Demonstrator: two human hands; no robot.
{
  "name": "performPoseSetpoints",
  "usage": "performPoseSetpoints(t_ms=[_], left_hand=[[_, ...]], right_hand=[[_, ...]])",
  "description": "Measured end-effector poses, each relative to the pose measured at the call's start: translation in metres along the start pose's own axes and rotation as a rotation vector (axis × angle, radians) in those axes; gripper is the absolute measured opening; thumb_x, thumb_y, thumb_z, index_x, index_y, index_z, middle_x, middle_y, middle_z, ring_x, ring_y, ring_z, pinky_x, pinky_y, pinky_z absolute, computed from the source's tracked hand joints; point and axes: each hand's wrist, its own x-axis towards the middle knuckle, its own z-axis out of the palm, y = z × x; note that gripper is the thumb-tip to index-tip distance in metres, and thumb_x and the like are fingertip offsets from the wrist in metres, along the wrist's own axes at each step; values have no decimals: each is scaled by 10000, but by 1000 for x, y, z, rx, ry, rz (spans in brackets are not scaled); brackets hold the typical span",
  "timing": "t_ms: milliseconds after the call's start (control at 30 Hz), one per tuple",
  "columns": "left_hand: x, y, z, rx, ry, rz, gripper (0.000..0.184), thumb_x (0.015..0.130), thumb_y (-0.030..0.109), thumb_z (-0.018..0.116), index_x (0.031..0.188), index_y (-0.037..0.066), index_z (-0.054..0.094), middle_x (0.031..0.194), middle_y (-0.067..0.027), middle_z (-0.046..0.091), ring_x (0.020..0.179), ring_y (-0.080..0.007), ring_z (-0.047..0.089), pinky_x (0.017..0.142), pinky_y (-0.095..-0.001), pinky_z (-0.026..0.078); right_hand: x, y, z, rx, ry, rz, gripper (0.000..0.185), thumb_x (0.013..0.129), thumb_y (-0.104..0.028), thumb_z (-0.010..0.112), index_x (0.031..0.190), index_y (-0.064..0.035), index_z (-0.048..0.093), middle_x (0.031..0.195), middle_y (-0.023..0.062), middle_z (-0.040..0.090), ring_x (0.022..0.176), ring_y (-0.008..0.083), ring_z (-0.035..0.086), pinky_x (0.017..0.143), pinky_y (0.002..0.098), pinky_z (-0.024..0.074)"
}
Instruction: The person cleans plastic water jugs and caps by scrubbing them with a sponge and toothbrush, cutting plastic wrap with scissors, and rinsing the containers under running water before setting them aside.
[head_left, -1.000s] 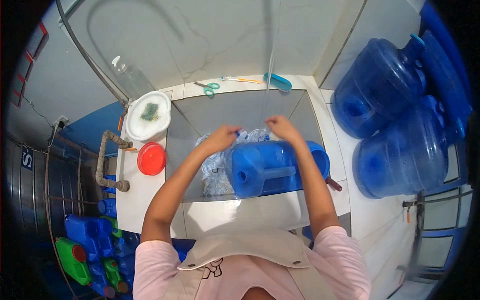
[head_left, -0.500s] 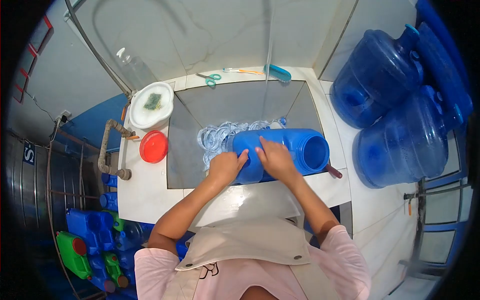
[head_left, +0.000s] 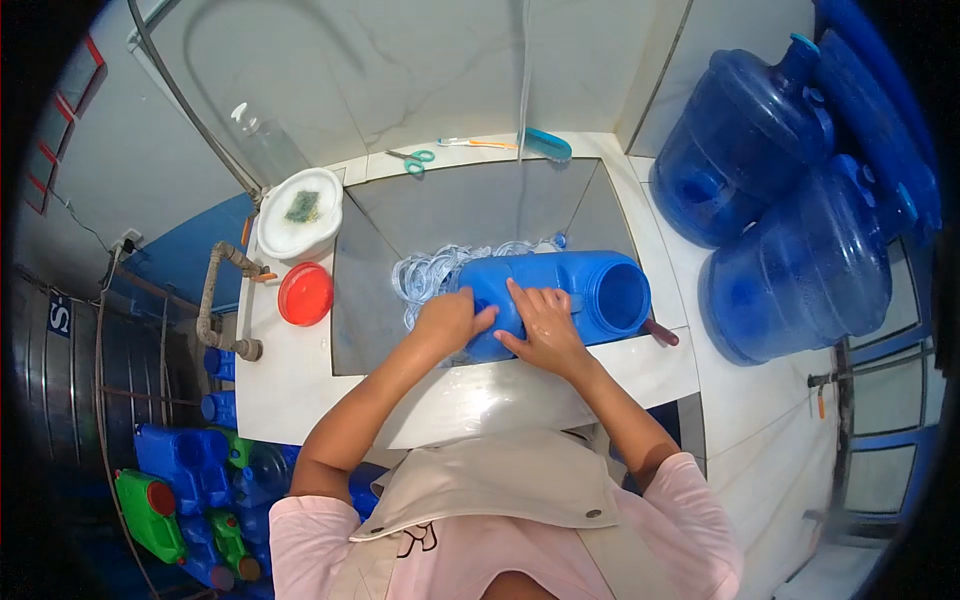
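Observation:
A blue plastic jug lies on its side across the front of the sink, its wide open mouth facing right. My left hand is at the jug's left end, fingers curled against it. Spread over the jug's middle, near its handle, is my right hand, with fingers apart and the palm down. Behind and left of the jug, a heap of clear and bluish plastic pieces lies in the grey sink. A thin stream of water comes down at the back.
Two large blue water bottles stand on the right. On the left ledge are a white tub with a green sponge and a red lid. Scissors, a toothbrush and a teal brush lie along the back ledge.
Both hands have come down from behind the jug onto its upper side. The jug has turned, so its wide mouth now shows. In the last half second my right hand's fingers have spread.

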Motion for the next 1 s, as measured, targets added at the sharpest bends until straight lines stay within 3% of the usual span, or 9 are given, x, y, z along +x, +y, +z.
performPoseSetpoints(t_ms=[100, 200, 300, 367, 433, 567, 700, 867, 1000], left_hand=[[-8, -2, 5, 95, 291, 492, 387, 864, 342, 564, 1027, 0, 486, 920, -233, 572, 798, -357, 585, 658, -409, 463], [-27, 14, -20, -101, 417, 551, 305, 867, 248, 566, 1022, -11, 522, 1032, -231, 523, 910, -351, 552, 744, -395, 448], [-22, 3, -23, -379, 342, 26, 261, 854, 210, 579, 984, -16, 575, 1000, -186, 565, 922, -339, 562, 834, -402, 429], [-21, -1, -16, -326, 215, 32, 206, 878, 180, 539, 945, -3, 607, 984, -161, 591, 946, -334, 565, 877, -407, 416], [-26, 1, -11, -323, 225, 549, 211, 886, 177, 525, 898, -8, 625, 945, -161, 607, 936, -338, 574, 854, -404, 436], [-21, -9, -10, -537, 537, 168, 187, 853, 141, 571, 956, -8, 617, 924, -151, 610, 924, -322, 578, 830, -401, 449], [-24, -9, 0, -354, 258, 208, 234, 839, 135, 591, 1030, 0, 597, 991, -151, 601, 932, -324, 575, 832, -401, 450], [-31, -20, 18, -279, 468, 436, 361, 814, 156, 626, 1131, 2, 547, 1042, -175, 575, 962, -344, 554, 828, -406, 444], [-37, -70, -11, -48, 680, 150, 346, 764, 118, 632, 1069, -22, 550, 993, -202, 572, 935, -370, 546, 803, -438, 442]], right_hand=[[0, -1, -1, 17, -8, 15, 747, 699, -362, 692, 1272, 39, 428, 935, 114, 518, 888, 260, 474, 839, 442, 323], [4, -3, -2, 2, -31, 48, 773, 677, -376, 700, 1274, 34, 430, 940, 120, 516, 894, 265, 473, 851, 453, 320], [6, -21, -2, -97, -41, 111, 780, 670, -386, 693, 1273, 34, 430, 948, 126, 514, 904, 275, 474, 898, 483, 304], [10, -28, 2, -190, -19, 134, 775, 671, -382, 685, 1272, 36, 430, 952, 130, 513, 910, 280, 474, 926, 504, 291], [9, -27, 11, -110, -16, 177, 749, 682, -356, 674, 1273, 34, 430, 965, 134, 512, 932, 288, 470, 966, 544, 258], [3, -9, 19, -18, -66, 165, 765, 668, -365, 680, 1272, 34, 431, 973, 140, 510, 958, 293, 464, 974, 569, 244], [6, -23, 7, -73, -53, 150, 772, 663, -373, 679, 1266, 41, 433, 986, 143, 502, 992, 302, 453, 1000, 617, 173], [11, -40, 10, -155, -33, 265, 768, 668, -378, 676, 1265, 42, 435, 1001, 144, 496, 1005, 308, 450, 995, 656, 133], [13, -28, 7, -105, -75, 228, 708, 704, -345, 649, 1261, 40, 442, 1000, 137, 512, 989, 301, 462, 993, 646, 169]])
